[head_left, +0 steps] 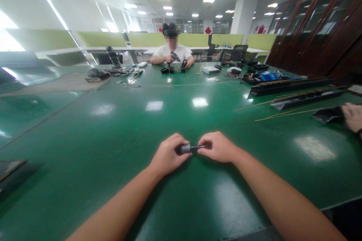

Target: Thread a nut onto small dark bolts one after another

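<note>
Just above the green table, my left hand point(170, 154) is closed around a small grey cylinder with a thin dark shaft point(186, 148). Its exact kind I cannot make out, since the fingers hide the left end. The shaft points right, lying roughly level. On its far end, the thumb and forefinger of my right hand point(216, 147) are pinched. Both hands are near the middle of the table, a short gap apart.
Across the green table point(127, 120), a person point(173, 51) holds a power drill point(174, 56). Black metal channels point(285, 87) and thin rods lie at the right, near another person's hand point(353, 116). Tools and cables point(121, 70) are spread at the far left. A dark-edged board point(11, 168) sits near left.
</note>
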A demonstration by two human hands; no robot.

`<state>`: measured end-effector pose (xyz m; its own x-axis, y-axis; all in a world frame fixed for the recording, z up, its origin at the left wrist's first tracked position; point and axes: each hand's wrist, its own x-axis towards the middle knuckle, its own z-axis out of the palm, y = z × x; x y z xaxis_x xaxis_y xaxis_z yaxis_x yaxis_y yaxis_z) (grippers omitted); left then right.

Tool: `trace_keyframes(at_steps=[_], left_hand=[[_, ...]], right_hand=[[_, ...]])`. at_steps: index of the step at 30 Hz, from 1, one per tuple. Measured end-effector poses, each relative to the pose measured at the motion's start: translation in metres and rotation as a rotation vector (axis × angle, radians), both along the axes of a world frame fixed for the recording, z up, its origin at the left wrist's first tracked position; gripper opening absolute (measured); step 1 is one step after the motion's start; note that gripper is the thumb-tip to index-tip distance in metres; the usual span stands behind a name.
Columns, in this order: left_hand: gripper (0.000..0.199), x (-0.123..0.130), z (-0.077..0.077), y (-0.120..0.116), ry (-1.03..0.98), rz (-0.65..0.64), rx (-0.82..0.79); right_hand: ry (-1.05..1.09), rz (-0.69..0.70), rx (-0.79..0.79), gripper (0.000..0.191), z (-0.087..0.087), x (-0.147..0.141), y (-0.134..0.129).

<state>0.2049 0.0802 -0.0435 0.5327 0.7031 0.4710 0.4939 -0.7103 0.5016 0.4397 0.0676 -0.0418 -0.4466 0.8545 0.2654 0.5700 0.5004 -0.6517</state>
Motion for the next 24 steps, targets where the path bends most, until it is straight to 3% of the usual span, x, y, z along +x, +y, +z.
trace_keyframes(at_steps=[24], left_hand=[[0.019,-0.0028,-0.0004,0.0029,-0.031,0.029,-0.032]], right_hand=[[-0.014,-0.046,0.025,0.007,0.0018,0.0083,0.0029]])
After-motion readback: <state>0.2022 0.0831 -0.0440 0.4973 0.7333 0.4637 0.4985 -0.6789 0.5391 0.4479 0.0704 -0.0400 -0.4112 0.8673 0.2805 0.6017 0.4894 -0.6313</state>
